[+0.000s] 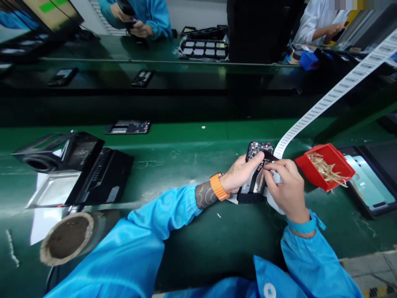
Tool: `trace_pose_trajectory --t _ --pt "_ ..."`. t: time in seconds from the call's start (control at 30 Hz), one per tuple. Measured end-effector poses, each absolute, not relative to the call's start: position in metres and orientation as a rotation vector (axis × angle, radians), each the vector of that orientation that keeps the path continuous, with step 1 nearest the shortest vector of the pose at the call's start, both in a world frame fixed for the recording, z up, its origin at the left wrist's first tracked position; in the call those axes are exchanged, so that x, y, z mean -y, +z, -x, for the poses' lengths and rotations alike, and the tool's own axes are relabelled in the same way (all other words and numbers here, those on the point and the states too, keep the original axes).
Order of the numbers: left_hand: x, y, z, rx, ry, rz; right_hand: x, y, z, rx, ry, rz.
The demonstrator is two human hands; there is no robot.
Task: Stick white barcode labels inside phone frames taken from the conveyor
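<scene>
Phone [257, 182] with its inner parts bared sits over the green table [173, 161], its left side gripped by the left hand [240, 174], whose thumb lies across the face. The right hand [287, 188] has thumb and forefinger close together at the phone's right edge; whether they pinch anything, I cannot tell.

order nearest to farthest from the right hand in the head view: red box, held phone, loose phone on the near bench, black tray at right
From the right hand:
1. held phone: just to its left
2. red box: to its right
3. black tray: farther right, beyond the red box
4. loose phone: far to the left, on the near bench
</scene>
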State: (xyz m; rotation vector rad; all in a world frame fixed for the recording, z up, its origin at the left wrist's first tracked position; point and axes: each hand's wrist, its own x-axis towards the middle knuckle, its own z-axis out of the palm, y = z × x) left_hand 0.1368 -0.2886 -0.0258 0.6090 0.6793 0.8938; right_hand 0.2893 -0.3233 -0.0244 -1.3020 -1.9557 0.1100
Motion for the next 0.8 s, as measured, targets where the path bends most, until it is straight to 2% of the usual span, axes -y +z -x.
trace_pose_trajectory --t 0.17,0.4,0.5,0.6,0.7,0.8 --pt "0.289 -0.027 -0.137 -0.717 0.869 -0.721 0.321 -0.023 -0.295 1.971 0.244 1.360" --pt "0.285 -0.028 -0.137 -0.706 0.787 -0.520 0.317 -0.031 -0.294 2.128 0.124 1.477" --pt "0.274 -0.026 -0.132 -0.723 0.758 -0.336 0.324 -0.015 -0.301 2.205 0.487 1.273" --pt "0.265 -0.024 -0.127 -0.719 0.833 -0.270 0.332 -0.003 -0.306 1.994 0.836 1.067" --pt "0.267 -0.027 -0.129 -0.705 0.783 -0.334 0.335 -0.007 -0.296 1.704 0.706 1.152" --pt "0.278 -0.034 -0.136 -0.671 0.741 -0.369 0.333 -0.021 -0.276 1.761 0.384 1.288"
